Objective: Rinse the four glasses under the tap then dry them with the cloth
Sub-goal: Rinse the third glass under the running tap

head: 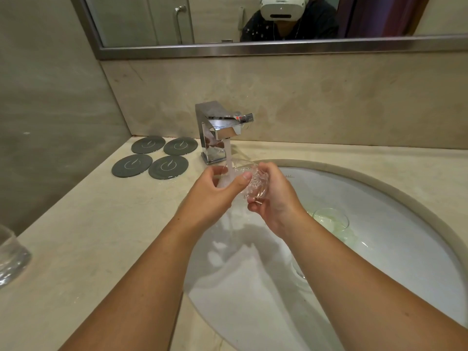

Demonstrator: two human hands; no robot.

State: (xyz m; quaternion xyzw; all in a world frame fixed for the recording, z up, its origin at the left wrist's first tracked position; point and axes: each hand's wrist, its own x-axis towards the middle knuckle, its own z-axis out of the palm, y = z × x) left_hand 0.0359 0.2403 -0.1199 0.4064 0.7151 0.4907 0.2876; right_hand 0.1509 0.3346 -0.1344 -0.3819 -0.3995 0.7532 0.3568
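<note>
Both hands meet over the back of the basin, clamped on one clear glass that is tipped on its side directly beneath the square chrome tap. The left hand curls round the rim end with its thumb laid across the top of the glass, while the right hand wraps the thick base from the other side. Water falls from the spout onto the glass right at the left thumb and spills down between the wrists. A second glass sits in the basin just right of the right wrist, faintly green-tinged. A third glass stands well apart on the pale stone surface at the far left edge of view, only partly in frame. Four dark round coasters lie in a tight two-by-two cluster on the surface left of the tap, close to the wall, and a metal-framed mirror runs along above.
</note>
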